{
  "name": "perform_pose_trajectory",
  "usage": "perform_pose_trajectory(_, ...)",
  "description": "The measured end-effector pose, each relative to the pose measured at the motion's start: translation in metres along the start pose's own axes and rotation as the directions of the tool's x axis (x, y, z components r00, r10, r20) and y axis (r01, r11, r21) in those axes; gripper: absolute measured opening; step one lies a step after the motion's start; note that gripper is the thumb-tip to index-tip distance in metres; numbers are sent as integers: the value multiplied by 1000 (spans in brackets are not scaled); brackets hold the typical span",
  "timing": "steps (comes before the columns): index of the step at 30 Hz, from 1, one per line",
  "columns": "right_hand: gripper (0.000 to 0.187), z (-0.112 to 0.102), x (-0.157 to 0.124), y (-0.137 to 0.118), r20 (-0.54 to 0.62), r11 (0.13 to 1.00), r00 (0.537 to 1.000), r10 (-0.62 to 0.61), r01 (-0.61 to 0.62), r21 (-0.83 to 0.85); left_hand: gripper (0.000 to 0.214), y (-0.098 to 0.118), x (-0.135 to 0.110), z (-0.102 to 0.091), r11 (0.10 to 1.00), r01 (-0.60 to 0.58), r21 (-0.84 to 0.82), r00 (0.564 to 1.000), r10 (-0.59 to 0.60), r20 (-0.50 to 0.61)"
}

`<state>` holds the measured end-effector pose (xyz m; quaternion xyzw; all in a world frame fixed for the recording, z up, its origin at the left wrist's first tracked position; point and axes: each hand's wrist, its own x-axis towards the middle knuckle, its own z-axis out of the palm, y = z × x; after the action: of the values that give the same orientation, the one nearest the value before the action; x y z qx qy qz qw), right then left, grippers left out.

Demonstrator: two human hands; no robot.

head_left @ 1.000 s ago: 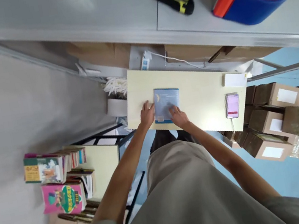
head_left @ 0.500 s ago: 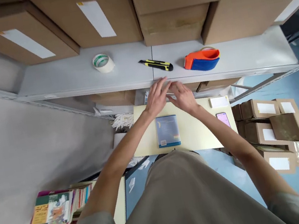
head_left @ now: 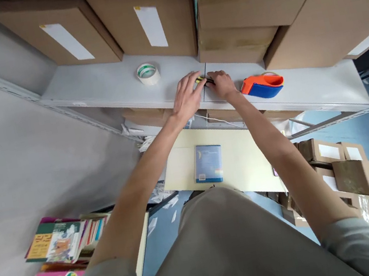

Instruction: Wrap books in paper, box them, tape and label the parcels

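Note:
A black and yellow utility knife [head_left: 209, 81] lies at the front of the grey shelf [head_left: 97, 87], partly covered by my hands. My right hand [head_left: 222, 85] has its fingers curled over the handle end. My left hand [head_left: 187, 95] is at the other end, its fingers stretched out and its thumb apart, close around the knife's tip; whether it presses on the knife I cannot tell. Left of the hands stands a roll of white tape [head_left: 148, 74]. An orange and blue tape dispenser [head_left: 263, 86] is beside my right wrist.
Below the shelf, a blue book [head_left: 208, 164] lies on a pale yellow table [head_left: 242, 161]. Cardboard boxes [head_left: 162, 13] line the back of the shelf. Stacked books [head_left: 58, 241] are at lower left, more boxes [head_left: 351, 175] at right. The shelf's front edge [head_left: 121, 105] runs under my forearms.
Both hands have moved forward from the shelf's edge onto the utility knife. My right hand has closed over its handle. The view has shifted, and my right forearm now hides most of the phone.

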<state>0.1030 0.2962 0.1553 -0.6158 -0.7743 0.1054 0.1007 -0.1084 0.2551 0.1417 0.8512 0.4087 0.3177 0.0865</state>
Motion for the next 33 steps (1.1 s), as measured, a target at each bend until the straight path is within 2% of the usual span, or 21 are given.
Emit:
perform_pose_trajectory(4,49,12,-15,-3,0,999,1000,-8,8,33,49,-18,-63,19,997,75,-15,996,-74,44)
perform_pose_trajectory(6,50,16,-34,-6,-16,1000,1000,-2,3,23,47,-24,-107,39,983,181,-40,980,-177,90)
perform_pose_trajectory(8,54,19,-59,-11,-59,1000,998,-9,9,4,46,-28,-155,61,952,302,-53,944,-292,153)
perform_pose_trajectory(12,62,37,-124,-24,-106,999,994,-32,33,2,55,-30,-247,101,891,454,0,830,-422,365)
perform_pose_trajectory(14,62,61,-160,-26,-72,996,997,19,-13,84,61,-31,-282,115,867,497,44,747,-453,486)
perform_pose_trajectory(16,62,97,-196,-23,-19,983,995,95,-91,161,65,-31,-308,128,854,516,71,674,-456,581)
perform_pose_trajectory(18,60,140,-231,-16,0,960,986,170,-165,227,67,-29,-324,140,858,508,77,634,-434,641)
perform_pose_trajectory(21,52,198,-278,-12,6,906,959,283,-270,325,71,-26,-337,155,864,493,99,621,-430,656)
perform_pose_trajectory(23,48,223,-302,-21,37,872,932,360,-350,341,71,-25,-341,160,869,480,118,626,-434,648)
perform_pose_trajectory(25,48,239,-317,-39,110,844,900,421,-433,316,68,-29,-342,161,886,449,118,633,-409,657)
perform_pose_trajectory(29,57,255,-315,-83,275,814,826,492,-548,190,70,-49,-337,153,926,371,78,620,-309,721)
perform_pose_trajectory(33,62,266,-279,-112,400,823,782,478,-558,108,70,-75,-329,142,962,271,31,617,-198,762)
